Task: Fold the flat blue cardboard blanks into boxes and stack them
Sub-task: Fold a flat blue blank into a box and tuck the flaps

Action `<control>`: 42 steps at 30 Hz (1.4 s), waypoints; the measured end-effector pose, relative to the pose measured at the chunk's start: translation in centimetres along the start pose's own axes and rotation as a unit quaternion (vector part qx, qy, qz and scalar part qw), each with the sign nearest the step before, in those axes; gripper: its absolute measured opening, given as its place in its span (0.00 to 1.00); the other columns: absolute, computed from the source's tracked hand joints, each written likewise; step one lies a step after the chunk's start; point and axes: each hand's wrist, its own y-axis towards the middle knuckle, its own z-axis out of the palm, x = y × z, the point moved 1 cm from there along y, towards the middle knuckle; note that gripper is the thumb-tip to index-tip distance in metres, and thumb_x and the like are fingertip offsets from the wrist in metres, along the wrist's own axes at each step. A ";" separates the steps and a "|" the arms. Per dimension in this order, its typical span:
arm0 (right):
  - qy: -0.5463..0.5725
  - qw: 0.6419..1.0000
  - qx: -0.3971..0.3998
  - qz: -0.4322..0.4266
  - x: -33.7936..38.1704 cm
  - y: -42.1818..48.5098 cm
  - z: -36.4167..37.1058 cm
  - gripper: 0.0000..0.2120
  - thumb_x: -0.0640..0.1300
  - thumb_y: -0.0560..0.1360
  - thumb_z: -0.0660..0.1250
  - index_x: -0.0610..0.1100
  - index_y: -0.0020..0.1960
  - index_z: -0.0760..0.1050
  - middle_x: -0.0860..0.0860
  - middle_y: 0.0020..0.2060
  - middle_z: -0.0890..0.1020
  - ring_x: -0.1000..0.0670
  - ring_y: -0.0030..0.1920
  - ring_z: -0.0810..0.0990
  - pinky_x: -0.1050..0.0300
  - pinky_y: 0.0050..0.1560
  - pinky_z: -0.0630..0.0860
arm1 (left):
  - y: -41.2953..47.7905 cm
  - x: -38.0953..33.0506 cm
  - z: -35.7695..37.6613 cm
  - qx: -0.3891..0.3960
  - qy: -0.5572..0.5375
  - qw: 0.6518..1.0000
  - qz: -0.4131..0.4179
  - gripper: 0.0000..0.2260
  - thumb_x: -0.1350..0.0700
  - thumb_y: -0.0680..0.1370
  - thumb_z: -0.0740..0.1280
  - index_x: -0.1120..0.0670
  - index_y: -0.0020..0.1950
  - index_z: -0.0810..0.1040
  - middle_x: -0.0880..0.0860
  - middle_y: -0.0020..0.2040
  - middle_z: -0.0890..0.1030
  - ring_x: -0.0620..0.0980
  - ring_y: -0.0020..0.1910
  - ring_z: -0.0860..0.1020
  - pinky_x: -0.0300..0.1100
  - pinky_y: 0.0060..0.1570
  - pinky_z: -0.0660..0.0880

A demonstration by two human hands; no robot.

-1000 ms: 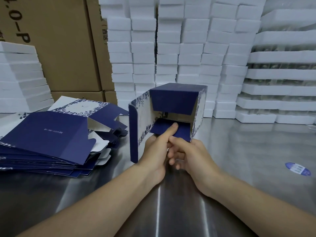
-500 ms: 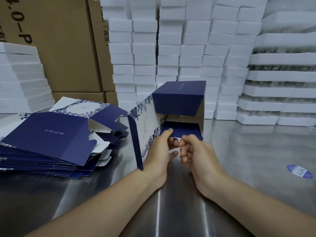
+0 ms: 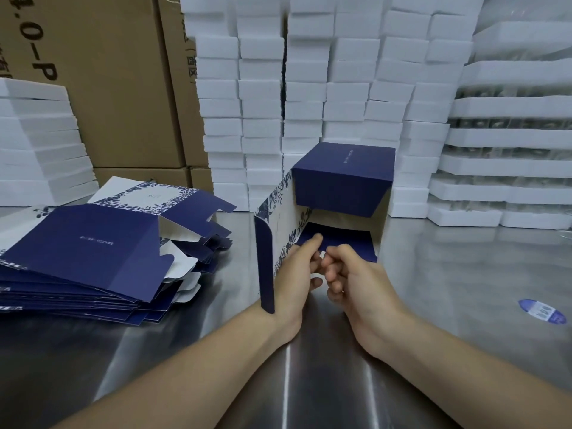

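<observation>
A half-formed blue box (image 3: 342, 184) with a white floral side panel lies on its side in the middle of the steel table (image 3: 464, 274), its open end facing me. My left hand (image 3: 295, 274) grips the lower blue flap, thumb on top of it. My right hand (image 3: 359, 275) has its fingers curled at the same flap's near edge, touching the left hand. A long side flap hangs down by my left wrist. A pile of flat blue blanks (image 3: 89, 249) lies to the left.
White foam blocks (image 3: 309, 97) are stacked in columns behind the box, foam trays (image 3: 510, 140) at the right, more foam at far left. Brown cartons (image 3: 102, 88) stand at the back left. A blue oval sticker (image 3: 542, 311) lies on the table at right.
The box has tilted so that its top panel shows more. My right hand's fingers have curled in at the lower flap, and my left thumb has drawn back toward the flap's near edge.
</observation>
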 end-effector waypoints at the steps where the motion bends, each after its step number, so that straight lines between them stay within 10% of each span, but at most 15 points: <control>1: -0.002 1.000 0.002 -0.002 0.0 0.0 0.0 0.15 0.44 0.76 0.69 0.46 0.31 0.79 0.49 0.28 0.74 0.54 0.27 0.67 0.58 0.35 0.66 | -0.1 0.0 0.0 -0.002 -0.003 1.000 0.000 0.15 0.47 0.83 0.68 0.53 0.42 0.71 0.52 0.37 0.74 0.53 0.45 0.75 0.53 0.59 0.75; 22: 0.005 0.999 0.030 0.041 0.0 0.6 -0.7 0.16 0.47 0.79 0.67 0.47 0.33 0.73 0.50 0.27 0.67 0.52 0.27 0.62 0.58 0.31 0.64 | 1.6 1.0 -1.3 -0.010 0.013 0.998 0.064 0.25 0.51 0.83 0.67 0.46 0.25 0.71 0.48 0.26 0.69 0.44 0.31 0.74 0.38 0.35 0.72; 42: 0.052 0.997 -0.048 0.010 -0.1 0.6 -0.8 0.16 0.42 0.81 0.61 0.46 0.34 0.68 0.51 0.25 0.62 0.52 0.25 0.58 0.58 0.26 0.58 | 1.5 0.6 -1.3 -0.060 -0.093 0.993 0.039 0.16 0.51 0.85 0.66 0.52 0.37 0.73 0.49 0.28 0.71 0.43 0.26 0.73 0.33 0.26 0.71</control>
